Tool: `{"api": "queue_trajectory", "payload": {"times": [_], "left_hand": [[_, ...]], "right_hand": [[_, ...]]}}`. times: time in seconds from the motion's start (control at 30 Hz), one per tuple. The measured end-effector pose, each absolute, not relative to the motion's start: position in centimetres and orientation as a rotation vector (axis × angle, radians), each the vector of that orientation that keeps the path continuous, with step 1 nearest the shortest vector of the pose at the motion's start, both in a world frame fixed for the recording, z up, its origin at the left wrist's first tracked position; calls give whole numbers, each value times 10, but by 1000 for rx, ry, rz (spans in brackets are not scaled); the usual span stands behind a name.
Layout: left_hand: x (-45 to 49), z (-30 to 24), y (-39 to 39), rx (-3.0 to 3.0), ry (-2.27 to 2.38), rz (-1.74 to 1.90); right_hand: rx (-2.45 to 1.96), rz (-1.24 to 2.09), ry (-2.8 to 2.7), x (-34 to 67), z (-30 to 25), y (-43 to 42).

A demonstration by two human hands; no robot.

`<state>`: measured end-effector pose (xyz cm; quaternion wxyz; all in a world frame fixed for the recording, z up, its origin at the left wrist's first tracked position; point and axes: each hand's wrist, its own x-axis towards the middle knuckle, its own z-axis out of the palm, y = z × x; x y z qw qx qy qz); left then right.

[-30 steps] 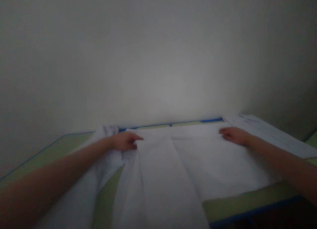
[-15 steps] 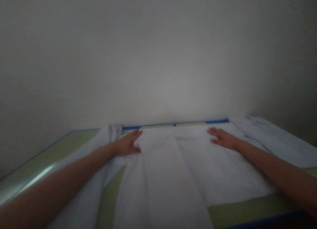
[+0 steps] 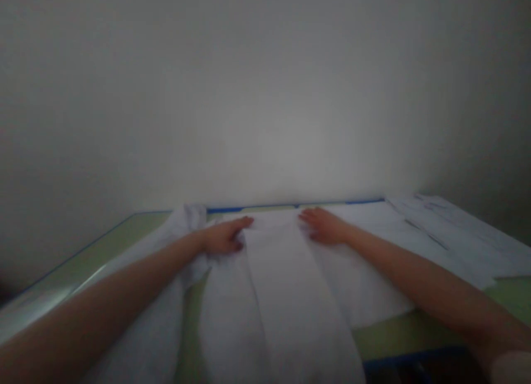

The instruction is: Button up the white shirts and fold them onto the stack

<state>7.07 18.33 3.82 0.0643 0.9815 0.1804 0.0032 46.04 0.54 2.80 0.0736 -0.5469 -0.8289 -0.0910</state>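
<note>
A white cloth (image 3: 290,295) lies spread over a green table (image 3: 103,245) with a blue edge, folded into a long strip down the middle. My left hand (image 3: 224,237) rests on the cloth's far left part, fingers stretched forward and flat. My right hand (image 3: 323,226) lies flat on the cloth just right of the middle strip, fingers pointing left. The two hands are close together near the far edge. The picture is dim and blurred.
A plain pale wall (image 3: 265,96) rises right behind the table. More white fabric (image 3: 448,229) lies at the far right. A bunched bit of cloth (image 3: 186,215) sits at the far left corner. The near table edge (image 3: 406,356) shows at lower right.
My right hand has slid left across the cloth, from the far right toward the middle strip. My left hand has shifted slightly right and flattened out.
</note>
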Motion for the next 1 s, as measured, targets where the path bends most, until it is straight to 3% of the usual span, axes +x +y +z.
{"api": "queue_trajectory", "payload": {"times": [0.2,0.4,0.57,0.67,0.87,1.0], "left_hand": [[78,23,156,2956,469,97],[74,19,155,2985,397,165],[72,23,155,2989,333,131],[74,34,145,3020,323,214],[83,72,96,3110,-105,66],[85,95,33,3019,-278,21]], "right_hand": [[-1414,-334,-2723,361,39,34],[-1353,-6,-2651,354,44,1],[-1385,-151,-2674,348,40,-39],[-1372,-257,-2633,341,42,-71],[-767,-402,-2937,342,54,-118],[-974,-288,-2842,345,60,-133]]}}
